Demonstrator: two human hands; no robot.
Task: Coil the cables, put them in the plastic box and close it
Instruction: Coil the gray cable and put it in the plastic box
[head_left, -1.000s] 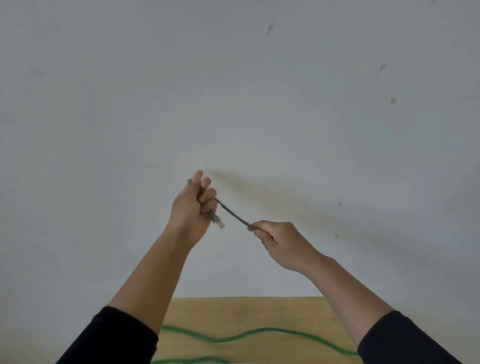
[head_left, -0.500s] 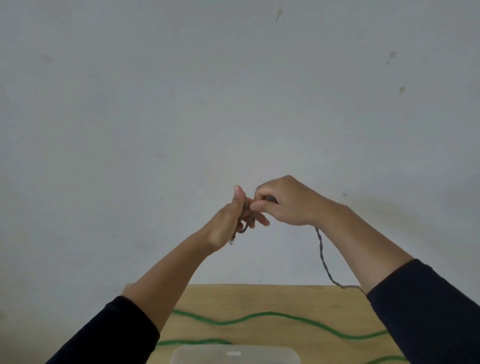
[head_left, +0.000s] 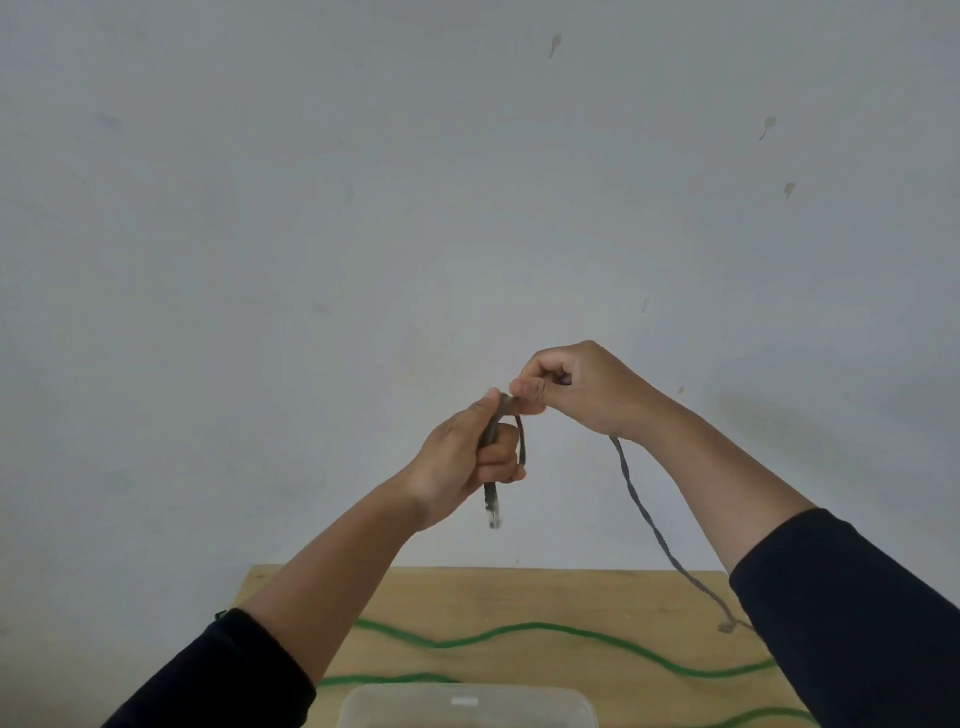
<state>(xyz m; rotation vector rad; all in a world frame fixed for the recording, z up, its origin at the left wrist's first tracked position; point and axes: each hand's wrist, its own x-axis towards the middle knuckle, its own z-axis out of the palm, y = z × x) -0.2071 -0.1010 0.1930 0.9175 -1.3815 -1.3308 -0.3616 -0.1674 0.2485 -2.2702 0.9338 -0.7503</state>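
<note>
The left hand (head_left: 464, 457) is raised before the wall (head_left: 363, 208), fingers curled round the grey cable (head_left: 641, 512); its connector end hangs straight down below the fist. The right hand (head_left: 582, 387) pinches the cable at the loop top, touching the left thumb. The free length drops down-right to the table (head_left: 519, 597). The green cable (head_left: 519, 631) lies across the table; the plastic box (head_left: 467, 704) sits at the near edge.

A second ago my hands were apart with the grey cable (head_left: 641, 512) taut between them. Now my right hand (head_left: 582, 389) has come over to meet my left hand (head_left: 467, 457), laying a first small loop there. My view has tipped down, showing the plastic box (head_left: 467, 706).
</note>
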